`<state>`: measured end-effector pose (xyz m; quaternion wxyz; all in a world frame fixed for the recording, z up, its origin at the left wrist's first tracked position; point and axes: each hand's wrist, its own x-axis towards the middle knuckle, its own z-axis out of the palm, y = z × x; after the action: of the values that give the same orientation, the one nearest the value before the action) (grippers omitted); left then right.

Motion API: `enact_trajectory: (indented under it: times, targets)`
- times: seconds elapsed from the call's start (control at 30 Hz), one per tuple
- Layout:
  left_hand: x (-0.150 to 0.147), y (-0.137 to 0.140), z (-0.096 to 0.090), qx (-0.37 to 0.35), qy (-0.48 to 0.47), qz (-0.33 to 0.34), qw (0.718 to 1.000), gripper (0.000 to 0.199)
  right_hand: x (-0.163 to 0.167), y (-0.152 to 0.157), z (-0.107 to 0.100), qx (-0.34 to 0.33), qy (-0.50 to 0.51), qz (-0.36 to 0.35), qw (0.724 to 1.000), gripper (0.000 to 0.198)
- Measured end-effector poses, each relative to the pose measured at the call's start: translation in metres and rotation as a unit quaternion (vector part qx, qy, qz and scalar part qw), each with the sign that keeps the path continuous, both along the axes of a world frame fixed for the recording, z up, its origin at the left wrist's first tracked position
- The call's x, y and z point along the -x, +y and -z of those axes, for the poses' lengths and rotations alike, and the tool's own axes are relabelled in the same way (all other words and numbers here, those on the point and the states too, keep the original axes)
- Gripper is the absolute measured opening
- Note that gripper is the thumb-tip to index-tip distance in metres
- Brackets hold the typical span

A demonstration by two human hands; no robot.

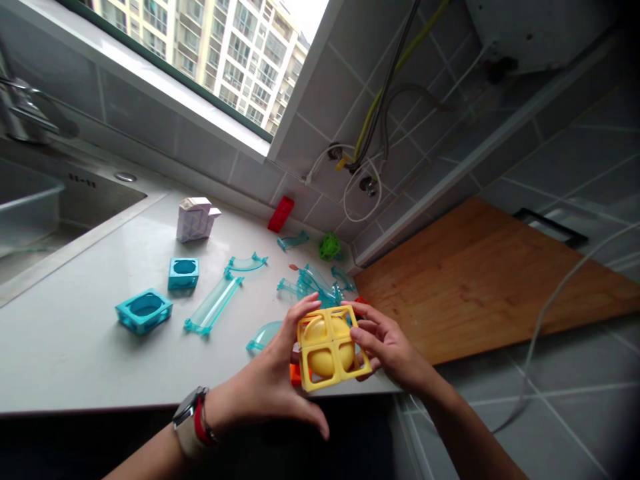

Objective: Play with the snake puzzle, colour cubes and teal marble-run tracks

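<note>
A yellow openwork block (332,343) with rounded shapes inside its square windows is held up at the counter's front edge. My right hand (387,343) grips it from the right, with fingers and thumb at its side. My left hand (273,373) is open at the block's left side, thumb spread away below and fingers stretched along the edge; whether they touch it I cannot tell. An orange piece (295,375) shows partly behind the block. Clear teal track pieces (313,287) lie piled just beyond, and a curved teal piece (263,335) lies by my left hand.
Two teal blocks (184,273), a straight teal chute (214,305) and a pale box (194,220) stand or lie on the white counter (90,333). Farther back are a red block (281,214) and green ball (329,247). A wooden board (480,287) leans right; a sink (100,193) is left.
</note>
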<state>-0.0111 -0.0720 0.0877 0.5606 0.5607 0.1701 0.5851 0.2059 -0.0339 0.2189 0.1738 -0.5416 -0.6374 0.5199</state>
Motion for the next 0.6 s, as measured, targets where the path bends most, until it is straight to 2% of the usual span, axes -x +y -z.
enact_trajectory:
  times: [0.07,0.13,0.23,0.3,0.47,0.6]
  targets:
    - [-0.003,0.0,0.004,-0.029,0.02,-0.031,0.999,0.128,-0.003,0.001,-0.002,0.018,0.007,-0.006,1.0,0.063]
    - [-0.005,0.001,0.005,-0.045,0.028,-0.063,0.997,0.112,-0.007,0.001,-0.004,0.001,0.01,-0.052,0.999,0.075]
    - [-0.004,0.001,0.005,-0.075,0.044,-0.106,0.991,0.105,-0.009,-0.003,-0.006,-0.094,-0.017,-0.15,0.984,0.114]
    - [-0.003,0.0,0.004,-0.097,0.051,-0.117,0.987,0.109,-0.007,-0.007,-0.004,-0.168,-0.036,-0.182,0.968,0.13]
    - [-0.003,-0.004,0.004,-0.127,0.042,-0.133,0.982,0.111,0.006,-0.013,0.004,-0.286,-0.039,-0.203,0.936,0.123]
    - [-0.003,-0.007,0.004,-0.131,0.04,-0.143,0.98,0.112,0.011,-0.014,0.003,-0.321,-0.035,-0.221,0.92,0.113]
